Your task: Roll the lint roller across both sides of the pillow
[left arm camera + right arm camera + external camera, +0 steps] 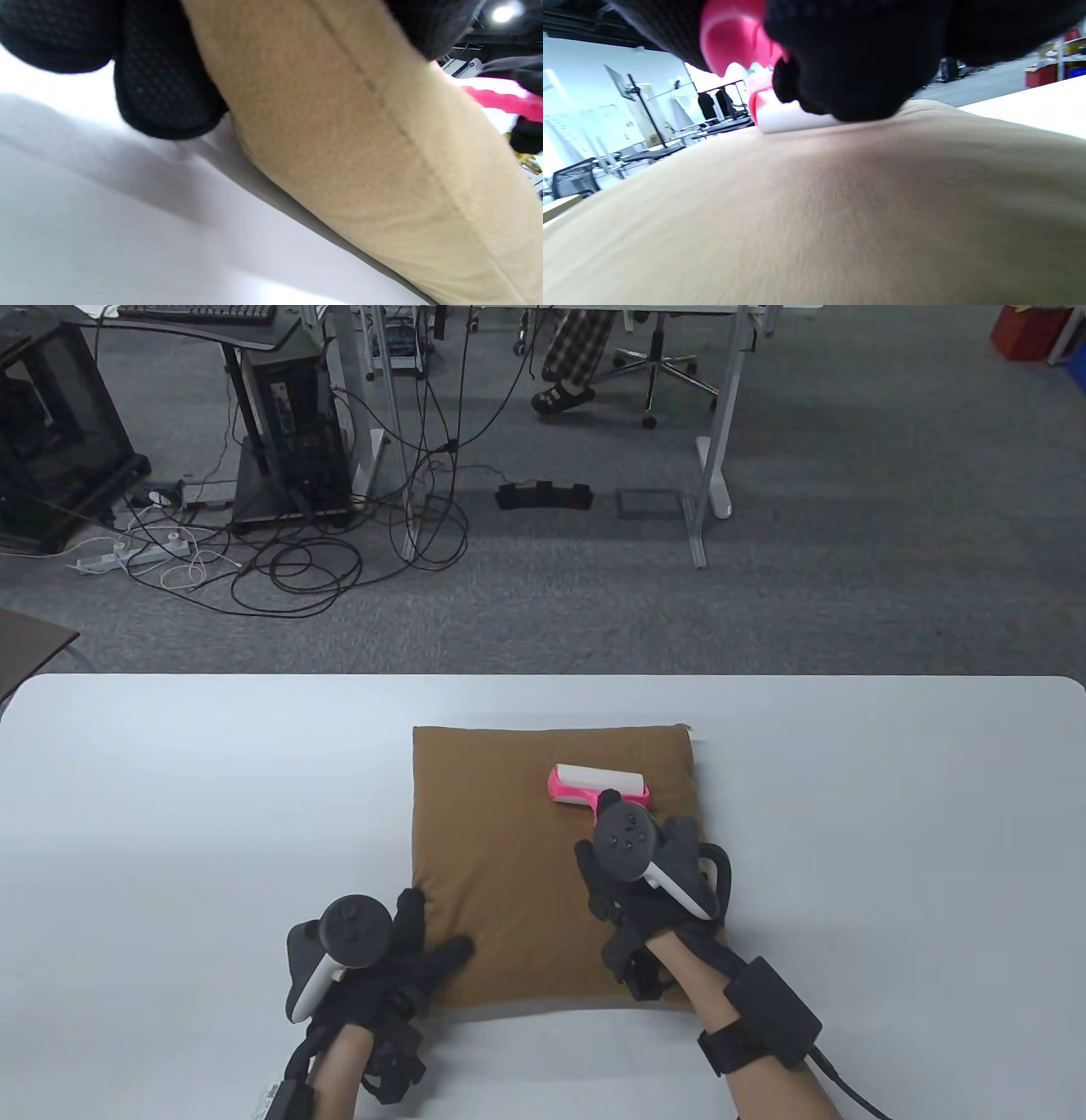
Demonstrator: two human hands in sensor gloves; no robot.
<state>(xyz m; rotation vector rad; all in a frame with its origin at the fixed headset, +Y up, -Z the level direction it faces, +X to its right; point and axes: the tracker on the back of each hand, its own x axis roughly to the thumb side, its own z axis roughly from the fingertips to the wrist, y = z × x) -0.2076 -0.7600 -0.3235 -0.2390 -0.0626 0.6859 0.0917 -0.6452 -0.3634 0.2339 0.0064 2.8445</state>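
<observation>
Pillow (526, 865): I see the brown cushion lying flat near the front middle of the white worktop (170, 814), one broad face up, so that whole face is open to the roller.
Lint roller (598, 786): pink frame, white sticky drum; it rests on the pillow's upper right part, drum touching the fabric, as the right wrist view confirms (789, 116).
Right hand (649, 874): my grip here is wrapped around the pink handle, fingers curled tight, wrist low over the pillow's near right part; I judge this keeps the drum pressed flat while it rolls.
Left hand (382, 950): fingers (165, 84) spread and laid on the pillow's near left corner, partly on the worktop; it holds nothing. I judge it pins the pillow so the cushion does not slide with the stroke.
Stage: first visible face in work; I judge the underside is not yet done.
</observation>
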